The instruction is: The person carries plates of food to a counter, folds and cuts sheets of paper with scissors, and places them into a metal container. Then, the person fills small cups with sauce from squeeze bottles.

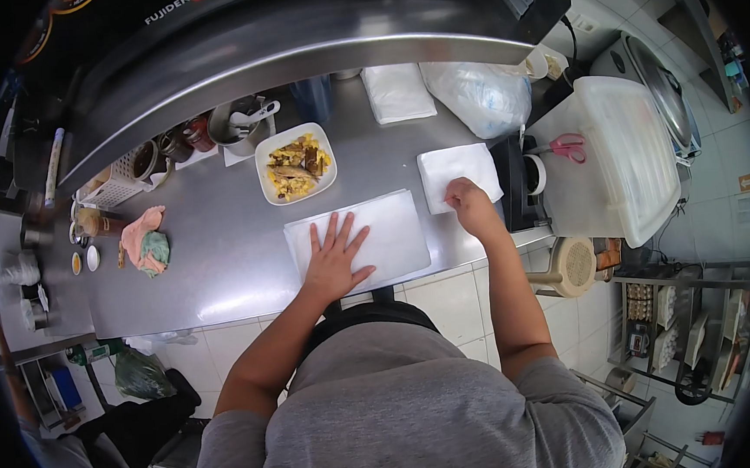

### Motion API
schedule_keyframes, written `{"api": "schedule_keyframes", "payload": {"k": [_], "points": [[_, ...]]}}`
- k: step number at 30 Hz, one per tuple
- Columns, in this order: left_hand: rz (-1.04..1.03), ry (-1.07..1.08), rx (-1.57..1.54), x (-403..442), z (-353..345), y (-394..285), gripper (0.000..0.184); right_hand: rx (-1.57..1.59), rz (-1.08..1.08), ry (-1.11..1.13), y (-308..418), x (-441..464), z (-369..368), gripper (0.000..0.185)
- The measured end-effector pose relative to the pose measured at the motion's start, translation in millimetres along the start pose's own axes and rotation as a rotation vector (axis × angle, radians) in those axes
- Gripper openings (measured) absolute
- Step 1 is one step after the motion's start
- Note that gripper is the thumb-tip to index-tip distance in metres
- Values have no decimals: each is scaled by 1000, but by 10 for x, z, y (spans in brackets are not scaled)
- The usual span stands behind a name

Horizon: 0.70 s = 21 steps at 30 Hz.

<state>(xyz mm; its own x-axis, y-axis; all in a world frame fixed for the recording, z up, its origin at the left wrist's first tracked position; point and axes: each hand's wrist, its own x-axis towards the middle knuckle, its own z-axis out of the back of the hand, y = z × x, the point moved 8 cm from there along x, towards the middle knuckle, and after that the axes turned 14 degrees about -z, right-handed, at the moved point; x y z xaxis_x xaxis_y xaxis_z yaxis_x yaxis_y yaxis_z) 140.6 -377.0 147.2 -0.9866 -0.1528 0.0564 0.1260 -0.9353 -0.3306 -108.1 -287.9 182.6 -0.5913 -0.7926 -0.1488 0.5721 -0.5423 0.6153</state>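
My left hand (335,258) lies flat with its fingers spread on a white rectangular sheet or stack of sheets (392,233) near the counter's front edge. To the right, my right hand (470,205) has its fingers drawn together at the lower part of a square white stack of paper (466,167); whether a sheet is between the fingertips is too small to tell. Behind the rectangular sheets stands a white square bowl (328,185) with yellow and brown food in it. Another white stack (398,93) lies farther back, beside a clear plastic bag (483,100).
A pink and green cloth (145,241) lies left on the steel counter (221,271). Jars, a basket (115,187) and a metal container with utensils line the back. Pink scissors (567,147) and a large lidded bin (626,155) are right. Another person (52,461) is at lower left.
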Motion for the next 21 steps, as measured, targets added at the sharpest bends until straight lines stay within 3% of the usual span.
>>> {"api": "schedule_keyframes", "payload": {"k": [2, 5, 6, 9, 11, 14, 17, 21], "points": [[9, -2, -25, -1, 8, 29, 69, 117, 40, 9, 259, -95, 88, 8], [124, -374, -804, -18, 60, 49, 67, 334, 204, 156, 785, -485, -18, 9], [333, -428, -1447, -3, -174, 6, 74, 322, 251, 252, 898, -605, -158, 8], [481, -402, -2058, 123, -268, -72, 90, 250, 215, 356, 892, -716, -599, 15], [482, -364, -2015, 157, -250, -86, 101, 258, 94, 304, 849, -646, -766, 23], [490, -309, -2045, 125, -305, -154, 103, 394, -93, 112, 763, -583, -891, 33], [430, -233, -2003, 151, -195, -266, 104, 446, -259, 59, 629, -502, -962, 26], [469, -238, -1936, 128, -190, -263, 102, 549, -225, 31, 541, -465, -987, 16]]}}
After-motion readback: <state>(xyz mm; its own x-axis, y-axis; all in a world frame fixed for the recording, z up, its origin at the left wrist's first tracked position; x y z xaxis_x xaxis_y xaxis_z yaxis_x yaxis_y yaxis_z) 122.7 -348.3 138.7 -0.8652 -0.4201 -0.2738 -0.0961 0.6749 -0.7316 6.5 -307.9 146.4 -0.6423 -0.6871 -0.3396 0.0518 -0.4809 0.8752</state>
